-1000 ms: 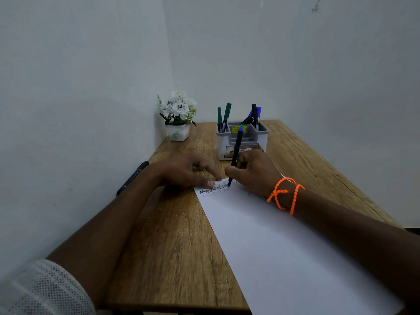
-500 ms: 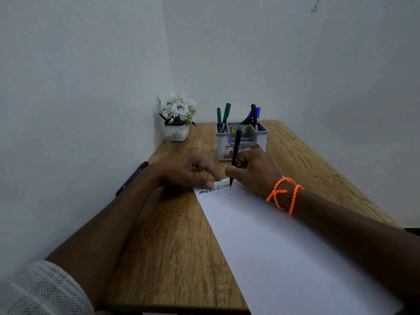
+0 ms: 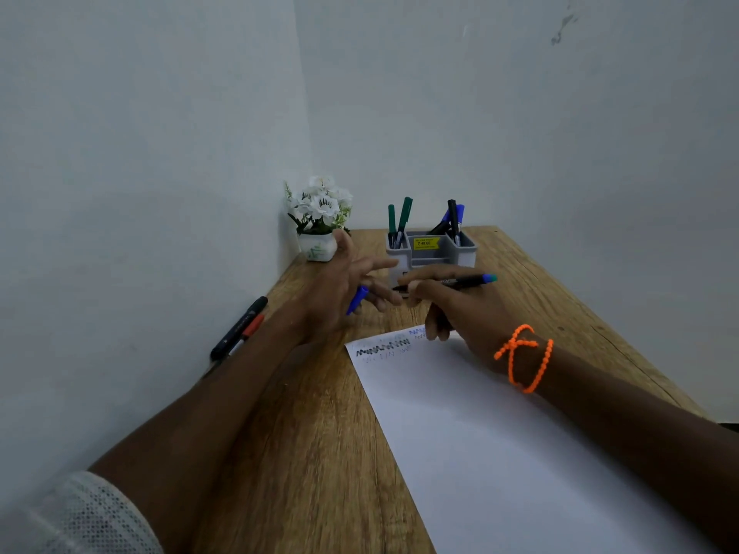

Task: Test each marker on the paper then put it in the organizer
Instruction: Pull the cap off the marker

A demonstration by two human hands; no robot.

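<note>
My right hand (image 3: 460,313) grips a black marker (image 3: 460,281) with a blue end, held level above the table, its tip pointing left. My left hand (image 3: 340,285) hovers just left of that tip with its upper fingers spread. A blue cap (image 3: 357,299) is tucked under its lower fingers. The white paper (image 3: 500,433) lies below, with black and blue scribbles (image 3: 384,349) along its far edge. The grey organizer (image 3: 434,251) stands just behind both hands and holds green, black and blue markers.
A black marker (image 3: 240,327) and a red one (image 3: 250,331) lie on the wooden table (image 3: 312,453) against the left wall. A small white flower pot (image 3: 320,245) sits in the far left corner. Walls close off the left and back sides.
My right hand lifted the marker off the paper and swung it from upright to level. My left hand rose off the paper's corner, and the blue cap now shows in it.
</note>
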